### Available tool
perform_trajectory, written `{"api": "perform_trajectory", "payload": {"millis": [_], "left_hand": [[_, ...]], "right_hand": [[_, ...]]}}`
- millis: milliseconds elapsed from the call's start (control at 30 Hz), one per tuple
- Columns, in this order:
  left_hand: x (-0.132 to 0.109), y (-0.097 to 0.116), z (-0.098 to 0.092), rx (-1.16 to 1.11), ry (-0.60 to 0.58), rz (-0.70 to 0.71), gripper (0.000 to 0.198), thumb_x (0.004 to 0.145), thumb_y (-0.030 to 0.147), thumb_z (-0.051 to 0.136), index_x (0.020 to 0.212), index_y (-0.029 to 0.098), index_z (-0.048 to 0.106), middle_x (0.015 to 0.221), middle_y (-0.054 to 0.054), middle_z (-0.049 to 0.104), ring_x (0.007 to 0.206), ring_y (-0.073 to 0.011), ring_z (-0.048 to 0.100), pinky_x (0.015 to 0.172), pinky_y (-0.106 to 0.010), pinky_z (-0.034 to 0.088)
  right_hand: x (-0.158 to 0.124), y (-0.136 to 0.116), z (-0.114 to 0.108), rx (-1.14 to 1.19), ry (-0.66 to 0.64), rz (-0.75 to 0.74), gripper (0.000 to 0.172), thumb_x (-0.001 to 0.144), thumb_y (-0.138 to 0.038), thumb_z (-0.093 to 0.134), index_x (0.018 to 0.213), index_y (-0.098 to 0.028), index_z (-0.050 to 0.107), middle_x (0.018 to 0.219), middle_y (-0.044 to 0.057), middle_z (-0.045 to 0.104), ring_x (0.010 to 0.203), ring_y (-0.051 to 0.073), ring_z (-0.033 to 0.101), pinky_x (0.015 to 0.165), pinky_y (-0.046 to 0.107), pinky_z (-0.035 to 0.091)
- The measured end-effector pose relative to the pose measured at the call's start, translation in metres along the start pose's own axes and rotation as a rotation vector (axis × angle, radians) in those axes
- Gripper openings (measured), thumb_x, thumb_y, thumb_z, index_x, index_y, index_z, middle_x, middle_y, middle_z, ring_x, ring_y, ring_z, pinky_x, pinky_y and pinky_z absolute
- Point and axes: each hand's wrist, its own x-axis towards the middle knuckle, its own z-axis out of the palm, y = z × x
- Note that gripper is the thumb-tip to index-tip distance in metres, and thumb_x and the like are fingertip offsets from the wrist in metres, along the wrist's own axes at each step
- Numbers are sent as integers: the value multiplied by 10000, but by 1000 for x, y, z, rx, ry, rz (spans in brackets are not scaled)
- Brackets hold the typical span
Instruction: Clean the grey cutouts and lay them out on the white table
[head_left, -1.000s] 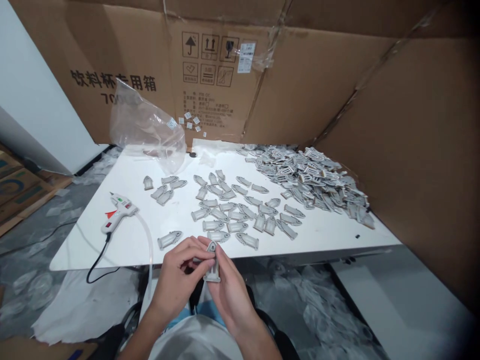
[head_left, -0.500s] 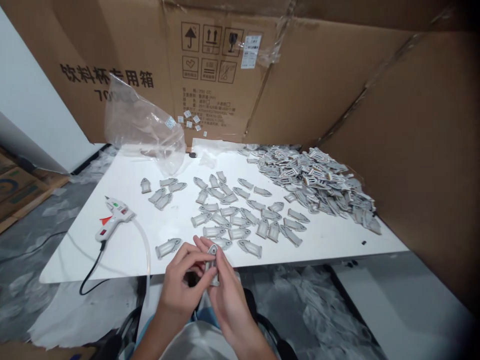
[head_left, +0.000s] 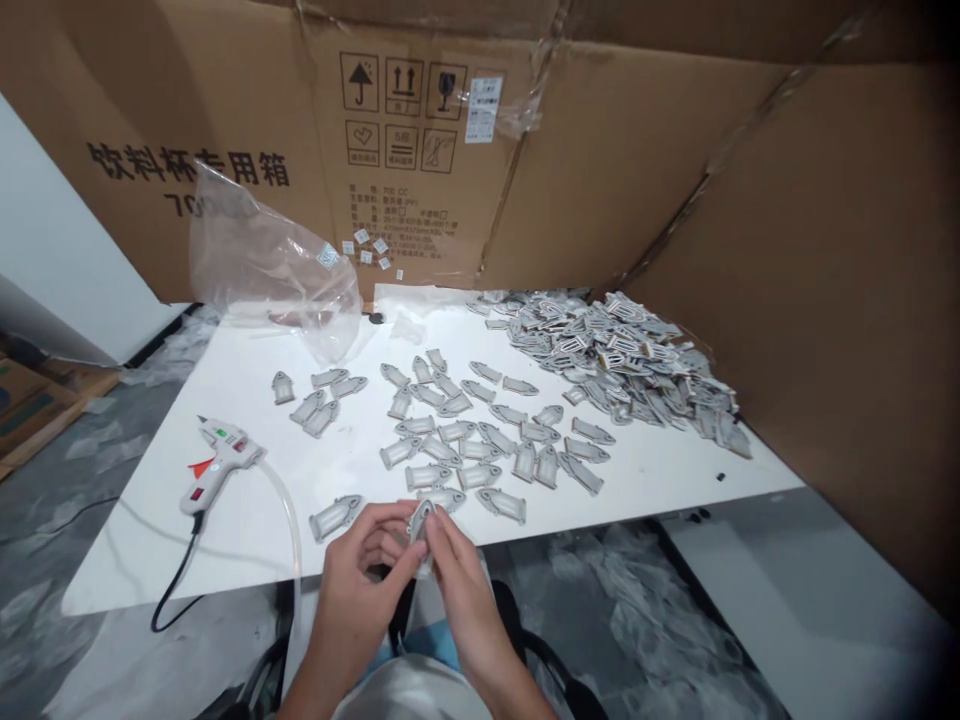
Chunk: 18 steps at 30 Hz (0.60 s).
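A small grey flat piece with a pointed, holed end (head_left: 421,520) is pinched between my two hands at the table's front edge. My left hand (head_left: 367,560) grips it from the left with thumb and fingers. On the other side my right hand (head_left: 459,560) closes on it too, hiding its lower part. Several similar grey pieces (head_left: 480,450) lie spread on the white table (head_left: 645,490) just beyond my hands. One such piece (head_left: 336,518) lies left of my fingers.
A white glue gun (head_left: 225,460) with a clear glue stick and black cord lies at left. A heap of grey pieces (head_left: 615,350) fills the back right. Behind stand cardboard walls (head_left: 615,170), with a clear plastic bag (head_left: 262,260) against them.
The held piece has tilted and more of it is covered by my fingers. Both hands stay close together on it. The camera view has shifted slightly.
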Motion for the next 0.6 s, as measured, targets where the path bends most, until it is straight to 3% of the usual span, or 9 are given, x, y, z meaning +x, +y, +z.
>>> {"api": "perform_trajectory", "payload": {"millis": [67, 133, 233, 300, 400, 533, 600], "left_hand": [[1, -4, -1, 40, 9, -2, 345, 883, 444, 850, 1117, 214, 742, 820, -8, 747, 689, -144, 730, 706, -234, 620], [1, -10, 0, 62, -18, 24, 331, 884, 457, 849, 1084, 212, 748, 766, -4, 749, 674, -160, 748, 692, -242, 631], [1, -18, 3, 86, -128, 86, 318, 915, 449, 829, 1121, 223, 743, 741, 2, 756, 681, -172, 766, 694, -247, 639], [1, -20, 4, 120, -203, 115, 306, 930, 438, 818, 1143, 236, 735, 775, -1, 767, 712, -174, 774, 707, -246, 640], [4, -14, -3, 232, -221, 187, 294, 941, 439, 809, 1162, 264, 725, 880, -7, 774, 781, -170, 772, 763, -252, 636], [17, -3, -25, 425, -79, 368, 221, 973, 469, 765, 1082, 280, 732, 920, -7, 737, 723, -150, 686, 722, -262, 585], [23, 0, -35, 500, -21, 403, 213, 990, 485, 738, 1043, 279, 731, 908, -3, 719, 696, -147, 644, 704, -267, 560]], "right_hand": [[3, -2, -9, -132, -9, -100, 440, 918, -659, 793, 941, -220, 788, 961, 45, 698, 933, 212, 623, 863, 309, 505], [2, -4, -18, -158, -72, -95, 425, 931, -628, 793, 900, -206, 757, 815, 5, 631, 765, 162, 555, 718, 274, 465], [-3, -3, -31, -105, -119, -23, 424, 928, -619, 796, 977, -199, 761, 819, 9, 664, 708, 146, 546, 641, 261, 450], [-3, 0, -45, -112, -74, -21, 421, 914, -599, 816, 1032, -198, 763, 882, 34, 711, 739, 162, 591, 643, 266, 471], [6, -3, -93, -245, 197, -139, 474, 877, -585, 843, 1146, -209, 736, 877, 31, 718, 738, 176, 621, 662, 282, 499], [38, -30, -204, -703, 842, -432, 682, 897, -748, 638, 1289, -189, 647, 869, 65, 736, 774, 229, 674, 741, 348, 554], [57, -48, -258, -794, 997, -433, 748, 870, -772, 588, 1286, -152, 637, 920, 128, 743, 839, 283, 694, 795, 414, 556]]}}
